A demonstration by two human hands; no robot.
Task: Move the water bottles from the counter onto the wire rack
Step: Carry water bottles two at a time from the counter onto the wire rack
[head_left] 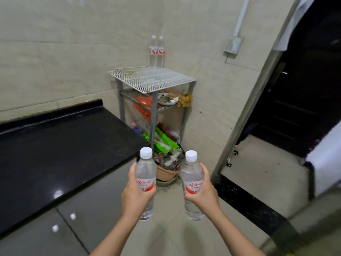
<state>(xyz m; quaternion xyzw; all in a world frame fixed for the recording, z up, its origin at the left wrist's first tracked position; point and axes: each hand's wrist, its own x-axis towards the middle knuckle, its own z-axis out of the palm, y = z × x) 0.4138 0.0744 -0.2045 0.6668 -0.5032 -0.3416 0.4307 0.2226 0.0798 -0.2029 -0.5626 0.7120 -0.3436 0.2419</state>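
My left hand grips a clear water bottle with a white cap and a red-and-white label, held upright. My right hand grips a second like bottle, also upright. Both are in front of me, low in the view, above the floor. The white wire rack stands in the corner ahead on grey metal legs. Two more bottles stand side by side at the back edge of its top shelf, against the wall. The black counter lies to my left with nothing on its visible part.
Under the rack's top shelf are a plate with scraps, orange and green bags and a brown basin full of rubbish on the floor. A slanted metal post and a dark doorway are on the right. A wall socket hangs right of the rack.
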